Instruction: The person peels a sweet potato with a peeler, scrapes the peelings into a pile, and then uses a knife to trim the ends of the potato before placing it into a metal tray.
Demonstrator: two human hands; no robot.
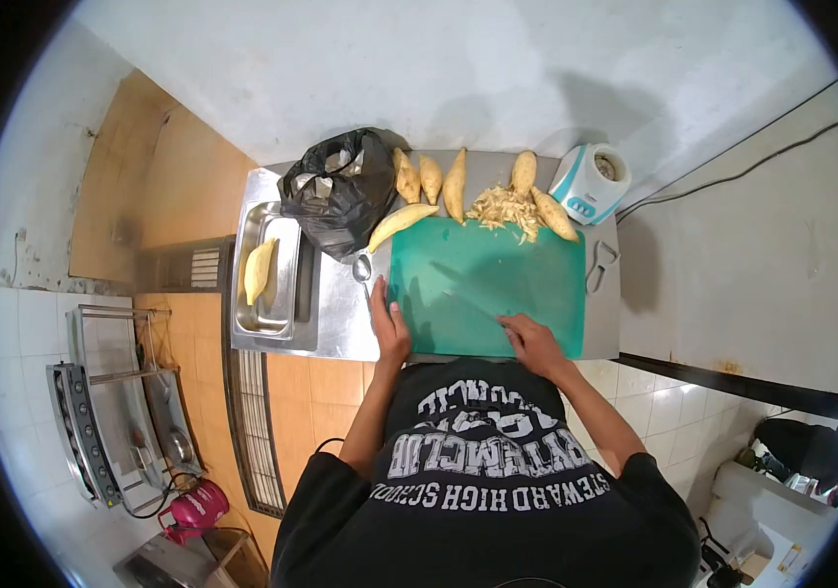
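My right hand (533,345) is closed around the handle of a knife (473,307), whose thin blade points up and left over the green cutting board (536,284). At the board's left edge, my left hand (391,331) rests with its fingers stretched out. A metal spoon (362,269) lies just beyond those fingertips. Across the board's upper left corner sits a peeled sweet potato (401,226). Unpeeled sweet potatoes (454,184) and a heap of peelings (503,210) lie along the far side.
Left of the board stands a steel tray (295,279) holding another peeled sweet potato (259,271). A black plastic bag (345,211) sits behind it. At the back right is a white and blue kitchen scale (585,186); a peeler (601,267) lies right of the board, near the wall.
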